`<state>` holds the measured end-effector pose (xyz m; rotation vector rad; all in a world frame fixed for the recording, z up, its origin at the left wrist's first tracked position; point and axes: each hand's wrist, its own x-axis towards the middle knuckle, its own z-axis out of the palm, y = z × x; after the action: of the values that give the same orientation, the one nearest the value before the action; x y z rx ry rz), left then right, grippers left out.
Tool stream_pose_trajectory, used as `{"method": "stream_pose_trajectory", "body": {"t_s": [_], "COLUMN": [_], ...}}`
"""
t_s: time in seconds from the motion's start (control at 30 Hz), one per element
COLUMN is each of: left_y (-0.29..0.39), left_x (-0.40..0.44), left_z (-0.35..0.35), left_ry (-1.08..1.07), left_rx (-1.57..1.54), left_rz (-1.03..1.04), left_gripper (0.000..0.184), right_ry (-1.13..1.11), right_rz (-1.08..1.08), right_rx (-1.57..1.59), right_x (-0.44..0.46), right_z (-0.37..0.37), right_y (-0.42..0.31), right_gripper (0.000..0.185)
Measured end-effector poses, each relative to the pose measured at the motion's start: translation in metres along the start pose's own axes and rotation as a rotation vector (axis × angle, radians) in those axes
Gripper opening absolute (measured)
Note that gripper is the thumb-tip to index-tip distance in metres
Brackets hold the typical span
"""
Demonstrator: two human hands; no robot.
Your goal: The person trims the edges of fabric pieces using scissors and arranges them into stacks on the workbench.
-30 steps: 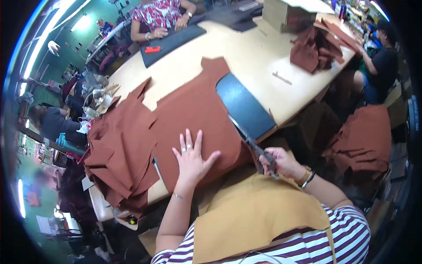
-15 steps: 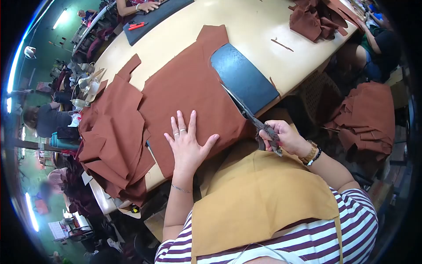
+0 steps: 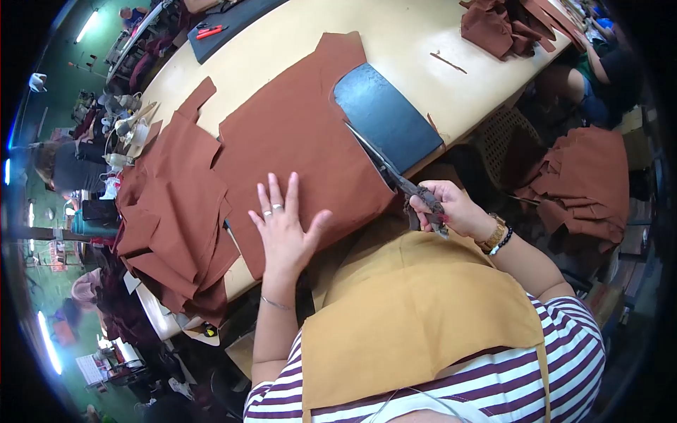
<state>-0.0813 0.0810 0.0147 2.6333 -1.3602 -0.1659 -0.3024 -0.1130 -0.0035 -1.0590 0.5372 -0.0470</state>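
Note:
A reddish-brown fabric piece (image 3: 296, 127) lies spread on the cream table (image 3: 268, 49). On its near part, my left hand (image 3: 285, 233) rests flat with fingers spread. My right hand (image 3: 455, 208) is wrapped round the cloth-bound handles of large scissors (image 3: 395, 176). The blades run along the fabric's right edge, next to a dark blue board (image 3: 388, 116) that shows beyond that edge. Whether the blades are parted is hard to make out. Left of the spread piece lies a crumpled stack of the same brown fabric (image 3: 169, 211).
Brown scraps (image 3: 497, 28) are heaped at the far right of the table. Orange-red tools (image 3: 209, 32) lie on a dark board (image 3: 233, 28) at the far side. A brown fabric bundle (image 3: 585, 183) sits to my right by a perforated chair (image 3: 504, 144). Other people sit nearby.
The whole view has shifted slightly, moving the table and fabric left and up. My left hand stays flat on the fabric, and my right hand still grips the scissors. The far person's hand has left view.

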Motion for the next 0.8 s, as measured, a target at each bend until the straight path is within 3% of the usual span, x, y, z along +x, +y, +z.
{"method": "stream_pose_trajectory", "body": {"t_s": [0.2,0.53,0.63,0.8], "left_y": [-0.009,-0.001,0.003,0.004], "left_x": [0.005,-0.007,-0.013,-0.025], "left_z": [0.004,0.004,0.003,0.004], "left_ry": [0.007,0.005,-0.015,-0.023], "left_rx": [0.065,0.065,0.07,0.036], "left_rz": [0.012,-0.019,-0.016,-0.009], "left_gripper": [0.084,0.08,0.078,0.076], "right_ry": [0.038,-0.002,0.084,-0.024], "right_rz": [0.058,-0.045,0.073,0.011], "right_rx": [0.002,0.014,0.007,-0.004], "right_x": [0.01,0.008,0.013,0.018], "right_z": [0.005,0.001,0.007,-0.002], "right_y": [-0.012,0.001,-0.01,-0.004], "right_gripper": [0.026,0.025,0.024,0.019]}}
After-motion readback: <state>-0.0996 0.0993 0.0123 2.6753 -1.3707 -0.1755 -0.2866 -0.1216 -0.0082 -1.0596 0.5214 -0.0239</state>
